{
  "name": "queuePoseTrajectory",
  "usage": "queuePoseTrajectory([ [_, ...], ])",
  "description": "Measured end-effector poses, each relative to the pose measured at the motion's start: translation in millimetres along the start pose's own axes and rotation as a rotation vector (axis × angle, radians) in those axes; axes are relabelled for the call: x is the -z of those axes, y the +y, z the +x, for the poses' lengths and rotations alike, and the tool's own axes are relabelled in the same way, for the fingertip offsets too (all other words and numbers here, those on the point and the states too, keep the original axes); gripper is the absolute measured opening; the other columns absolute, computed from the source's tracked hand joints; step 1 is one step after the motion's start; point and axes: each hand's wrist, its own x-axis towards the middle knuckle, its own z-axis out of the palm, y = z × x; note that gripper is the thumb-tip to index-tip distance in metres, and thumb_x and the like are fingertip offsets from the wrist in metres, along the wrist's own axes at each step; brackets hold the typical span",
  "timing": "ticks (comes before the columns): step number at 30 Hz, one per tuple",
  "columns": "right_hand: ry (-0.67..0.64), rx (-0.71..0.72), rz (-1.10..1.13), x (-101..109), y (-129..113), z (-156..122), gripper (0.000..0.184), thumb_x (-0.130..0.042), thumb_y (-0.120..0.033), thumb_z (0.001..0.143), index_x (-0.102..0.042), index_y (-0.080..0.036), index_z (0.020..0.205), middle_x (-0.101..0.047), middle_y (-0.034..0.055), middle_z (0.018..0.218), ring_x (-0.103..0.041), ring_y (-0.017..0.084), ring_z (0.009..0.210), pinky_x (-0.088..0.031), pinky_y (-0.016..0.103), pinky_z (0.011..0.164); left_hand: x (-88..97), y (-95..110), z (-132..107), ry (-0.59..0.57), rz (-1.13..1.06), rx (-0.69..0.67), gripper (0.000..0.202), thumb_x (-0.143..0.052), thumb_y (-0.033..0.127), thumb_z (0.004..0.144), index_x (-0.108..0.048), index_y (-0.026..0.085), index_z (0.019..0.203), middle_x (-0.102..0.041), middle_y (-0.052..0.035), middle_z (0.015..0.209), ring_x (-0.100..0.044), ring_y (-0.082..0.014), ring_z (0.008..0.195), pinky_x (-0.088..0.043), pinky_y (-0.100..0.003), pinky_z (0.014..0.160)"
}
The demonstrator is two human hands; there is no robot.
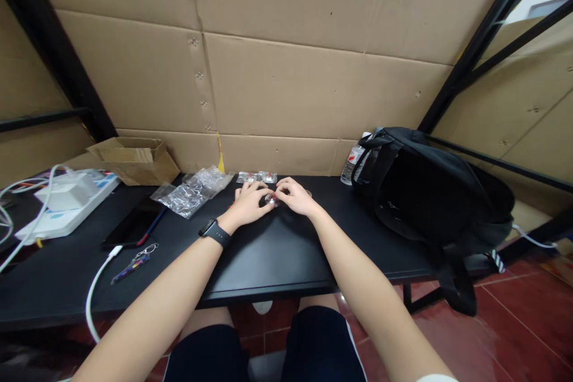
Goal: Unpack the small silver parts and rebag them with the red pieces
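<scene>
My left hand (249,203), with a dark watch on its wrist, and my right hand (294,195) meet over the black table. Between their fingertips is a small clear and red item (271,198), too small to name. Fingers of both hands are closed on it. Just beyond the hands lie small clear packets (256,177) with red bits inside. A bit of red shows beside my left hand, and something small and shiny is partly hidden behind my right hand.
Crumpled clear plastic bags (192,191) and an open cardboard box (134,160) lie left. Nearer are a phone (134,221), a white cable, a keychain (134,264) and a power strip (67,209). A water bottle (351,164) and black backpack (439,191) stand right. Cardboard walls the back.
</scene>
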Motion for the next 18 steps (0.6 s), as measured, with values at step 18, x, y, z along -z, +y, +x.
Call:
queuePoseTrajectory([
  [18,-0.097,-0.497,-0.567,45.9,26.4,-16.0,0.036,-0.067,-0.036,0.086,-0.067,-0.027,0.121,-0.06,0.0103,0.131,-0.051,0.033,0.123,-0.039,0.049,0.098,34.4,-51.7,-1.3,-0.167,0.094,0.038,0.009,-0.078,0.037,0.07,-0.078,0.028,0.067,-0.076,-0.0036,0.087,-0.066,-0.0275,0.089,-0.045,-0.036,0.081],
])
